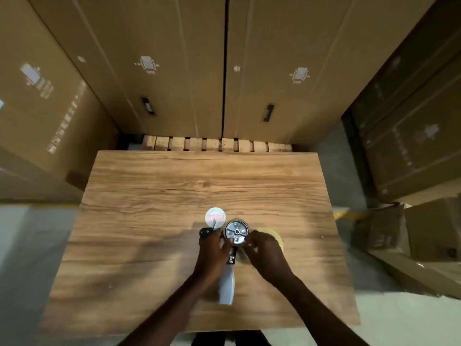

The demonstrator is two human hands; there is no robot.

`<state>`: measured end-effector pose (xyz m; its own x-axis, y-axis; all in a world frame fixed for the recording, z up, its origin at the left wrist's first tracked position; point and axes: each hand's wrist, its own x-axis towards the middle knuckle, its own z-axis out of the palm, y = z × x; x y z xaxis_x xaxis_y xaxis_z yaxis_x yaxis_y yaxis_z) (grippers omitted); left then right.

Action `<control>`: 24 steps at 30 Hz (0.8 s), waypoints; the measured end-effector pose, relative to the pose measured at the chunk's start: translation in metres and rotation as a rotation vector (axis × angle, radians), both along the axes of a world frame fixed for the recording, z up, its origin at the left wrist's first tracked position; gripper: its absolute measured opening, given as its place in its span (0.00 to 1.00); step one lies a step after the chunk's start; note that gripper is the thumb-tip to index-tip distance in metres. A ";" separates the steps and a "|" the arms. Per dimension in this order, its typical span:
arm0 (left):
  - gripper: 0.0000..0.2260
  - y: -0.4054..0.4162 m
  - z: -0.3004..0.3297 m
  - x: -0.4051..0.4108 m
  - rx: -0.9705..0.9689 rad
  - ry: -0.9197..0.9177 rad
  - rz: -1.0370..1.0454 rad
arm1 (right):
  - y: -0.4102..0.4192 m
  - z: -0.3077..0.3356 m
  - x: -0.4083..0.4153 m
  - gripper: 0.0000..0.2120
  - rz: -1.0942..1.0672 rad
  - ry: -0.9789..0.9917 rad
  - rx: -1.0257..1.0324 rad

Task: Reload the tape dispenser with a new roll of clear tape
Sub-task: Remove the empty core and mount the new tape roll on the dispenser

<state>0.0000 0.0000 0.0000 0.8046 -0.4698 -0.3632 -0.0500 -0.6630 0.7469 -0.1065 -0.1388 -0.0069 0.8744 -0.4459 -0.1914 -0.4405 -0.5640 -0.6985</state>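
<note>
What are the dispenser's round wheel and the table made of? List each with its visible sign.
Dispenser wheel: looks like bright metal with a polished finish; it glints silver and shows spokes around a central hub.
Table: wood or wood-look laminate with a matt finish; brown grain lines and a knot run across it. Which of the two, the view cannot settle.

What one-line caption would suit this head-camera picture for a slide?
Both hands, left and right, work on a tape dispenser on a wooden table, surrounded by cardboard boxes.

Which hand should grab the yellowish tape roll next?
Probably the right hand: it already lies over the tape roll, while the left hand is busy steadying the dispenser.
</note>
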 end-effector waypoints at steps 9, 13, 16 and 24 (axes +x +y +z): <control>0.18 -0.030 -0.046 0.015 0.215 0.032 -0.129 | -0.058 -0.023 0.080 0.26 0.203 0.426 -0.042; 0.21 -0.004 -0.062 0.021 0.222 -0.053 -0.135 | -0.050 -0.039 0.086 0.12 0.290 0.434 0.044; 0.18 0.009 -0.064 0.039 0.212 -0.016 -0.115 | -0.032 -0.044 0.084 0.16 0.324 0.398 0.063; 0.11 0.028 -0.061 0.051 0.096 0.075 -0.114 | 0.001 -0.067 0.076 0.14 -0.066 0.374 0.284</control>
